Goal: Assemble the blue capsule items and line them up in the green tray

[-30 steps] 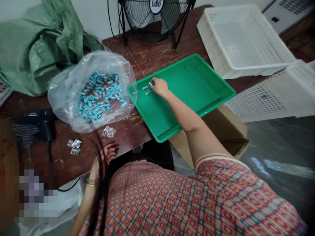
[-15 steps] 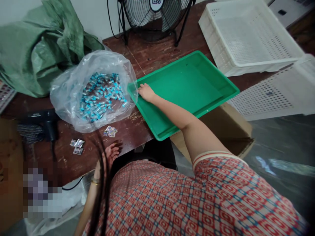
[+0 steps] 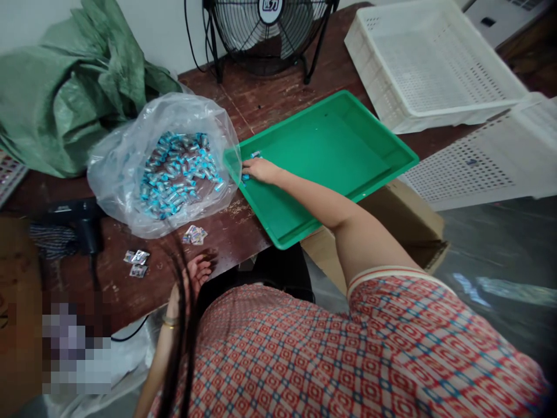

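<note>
My right hand (image 3: 262, 170) is over the left end of a green plastic tray (image 3: 326, 151), fingers stretched toward the tray's left rim and apart. Beside its fingers lie a few small clear vials with blue caps (image 3: 256, 154); some are partly hidden under the fingertips. Left of the tray, a clear plastic bag (image 3: 117, 165) lies open with many similar blue-capped vials (image 3: 174, 174) in it. My left hand (image 3: 199, 271) rests palm up at the table's front edge, fingers loosely apart, holding nothing. Small printed packets (image 3: 195, 234) are near it.
Further left are silvery packets (image 3: 138, 256) and a black heat gun or dryer (image 3: 82, 217). A green sack (image 3: 73, 98) and a black fan (image 3: 270, 35) stand behind. White crates (image 3: 391, 98) are at right, with a cardboard box (image 3: 400, 226) below the tray. Dark strands hang before my left wrist.
Blue-capped vials now show in the tray around my right fingers, where none were visible before. My right hand has shifted slightly; my left hand stays in place.
</note>
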`<state>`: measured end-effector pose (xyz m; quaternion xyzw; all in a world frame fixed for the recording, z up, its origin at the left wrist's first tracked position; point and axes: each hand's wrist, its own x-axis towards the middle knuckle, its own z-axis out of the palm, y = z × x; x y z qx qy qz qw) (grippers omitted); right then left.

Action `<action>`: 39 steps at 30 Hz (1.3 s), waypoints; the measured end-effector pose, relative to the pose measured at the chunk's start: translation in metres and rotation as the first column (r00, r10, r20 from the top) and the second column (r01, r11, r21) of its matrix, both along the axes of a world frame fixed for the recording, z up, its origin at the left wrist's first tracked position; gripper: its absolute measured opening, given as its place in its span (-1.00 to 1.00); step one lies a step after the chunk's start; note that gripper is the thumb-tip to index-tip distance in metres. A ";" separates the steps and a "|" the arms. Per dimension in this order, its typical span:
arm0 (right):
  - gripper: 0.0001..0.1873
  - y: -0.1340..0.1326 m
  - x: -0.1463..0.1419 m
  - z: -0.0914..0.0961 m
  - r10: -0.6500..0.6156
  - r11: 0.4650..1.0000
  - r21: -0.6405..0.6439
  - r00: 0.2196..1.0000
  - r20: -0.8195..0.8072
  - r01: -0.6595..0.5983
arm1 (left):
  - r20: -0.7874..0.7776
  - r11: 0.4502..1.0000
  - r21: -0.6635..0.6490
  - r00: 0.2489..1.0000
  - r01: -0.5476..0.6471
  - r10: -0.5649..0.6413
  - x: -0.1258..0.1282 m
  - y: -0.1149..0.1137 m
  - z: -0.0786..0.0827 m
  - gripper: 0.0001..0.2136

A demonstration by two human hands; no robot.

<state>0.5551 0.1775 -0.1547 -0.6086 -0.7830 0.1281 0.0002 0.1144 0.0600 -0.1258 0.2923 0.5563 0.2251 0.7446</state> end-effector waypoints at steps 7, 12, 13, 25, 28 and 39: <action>-0.39 -0.025 0.000 -0.008 0.137 0.990 0.034 0.990 0.042 -0.139 | 0.040 1.000 -0.019 0.999 -0.003 0.004 -0.001 -0.002 -0.003 -0.40; -0.45 -0.033 -0.011 -0.007 0.042 0.999 -0.026 0.998 0.039 -0.041 | 0.041 1.000 -0.004 0.999 -0.008 0.008 0.000 0.001 -0.001 -0.41; -0.46 -0.034 -0.018 -0.006 -0.026 0.999 -0.041 0.999 0.036 0.028 | 0.039 1.000 0.001 0.999 -0.009 0.009 0.001 0.001 0.000 -0.43; -0.58 0.035 -0.037 0.017 -0.577 0.816 -0.042 0.817 -0.004 0.576 | 0.010 0.999 0.033 1.000 0.015 -0.015 -0.005 -0.006 0.006 -0.56; -0.61 0.034 -0.011 0.028 -0.564 0.825 -0.019 0.825 -0.002 0.564 | -0.011 0.999 0.038 1.000 -0.009 0.009 -0.014 -0.005 0.003 -0.58; -0.58 0.041 -0.031 0.016 -0.471 0.882 0.013 0.881 0.043 0.471 | 0.023 0.998 0.037 0.999 0.048 -0.048 0.001 0.000 -0.003 -0.52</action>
